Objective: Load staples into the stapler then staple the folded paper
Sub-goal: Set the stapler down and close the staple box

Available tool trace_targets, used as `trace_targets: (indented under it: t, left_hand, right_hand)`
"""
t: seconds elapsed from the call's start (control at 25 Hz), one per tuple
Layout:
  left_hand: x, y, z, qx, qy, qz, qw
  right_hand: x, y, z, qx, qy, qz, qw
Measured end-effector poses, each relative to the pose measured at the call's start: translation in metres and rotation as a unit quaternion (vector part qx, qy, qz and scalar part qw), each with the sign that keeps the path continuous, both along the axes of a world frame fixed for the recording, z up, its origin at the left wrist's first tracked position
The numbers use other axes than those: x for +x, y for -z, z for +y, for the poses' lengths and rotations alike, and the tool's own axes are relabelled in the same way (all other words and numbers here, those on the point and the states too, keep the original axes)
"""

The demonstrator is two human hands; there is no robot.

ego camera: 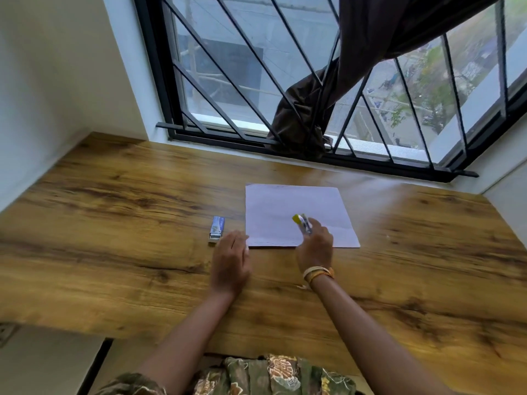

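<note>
From the head view, you are looking down at a wood-grain bench [119, 212] set against a barred window [242, 81], with a dark curtain [308, 118] bunched and pushed through the bars at the sill.

Your right hand [315, 245] is raised over the near edge of the folded paper [291, 206], its grip closed around the stapler [302, 222]. The stapler is blurred, but you can make out a yellow end pointing away from you and a silvery body running back into your fingers. Pale and orange bands [318, 273] circle that wrist.

The folded paper lies flat on the bench, a little right of centre, its near edge partly covered by your right hand. Faint ruled lines show on its surface.

Your left hand [231, 265] lies palm down, grip open and holding nothing, with the fingers spread. Its fingertips reach the near left corner of the paper; you cannot tell whether they touch it.

The staple box [217, 228], small and blue and white, lies on the bench just left of the paper and just beyond your left hand, apart from both. Its near end shows a pale grey inner tray sticking out slightly.

At the bottom of the view, patterned green fabric [271, 374] covers your lap below the bench edge.
</note>
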State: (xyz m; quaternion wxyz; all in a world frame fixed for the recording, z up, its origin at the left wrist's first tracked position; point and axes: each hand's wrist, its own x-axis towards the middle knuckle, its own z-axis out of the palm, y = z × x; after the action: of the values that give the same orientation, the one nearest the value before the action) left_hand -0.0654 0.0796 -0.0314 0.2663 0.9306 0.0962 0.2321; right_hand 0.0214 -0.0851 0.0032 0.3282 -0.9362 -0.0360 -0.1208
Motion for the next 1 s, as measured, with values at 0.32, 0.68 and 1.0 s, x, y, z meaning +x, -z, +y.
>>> trace_targets:
  t: [0.32, 0.68, 1.0]
  left_hand:
    - [-0.022, -0.003, 0.045, -0.070, -0.172, -0.044, 0.982]
    - [-0.011, -0.001, 0.069, -0.133, -0.256, 0.035, 0.957]
    - [-0.008, 0.000, 0.072, -0.107, -0.252, 0.060, 0.960]
  right_hand:
    - [0.026, -0.007, 0.104, -0.032, -0.179, 0.082, 0.980]
    - [0.075, -0.008, 0.166, -0.087, -0.226, 0.127, 0.962]
    - [0.043, -0.011, 0.156, -0.064, -0.391, 0.078, 0.915]
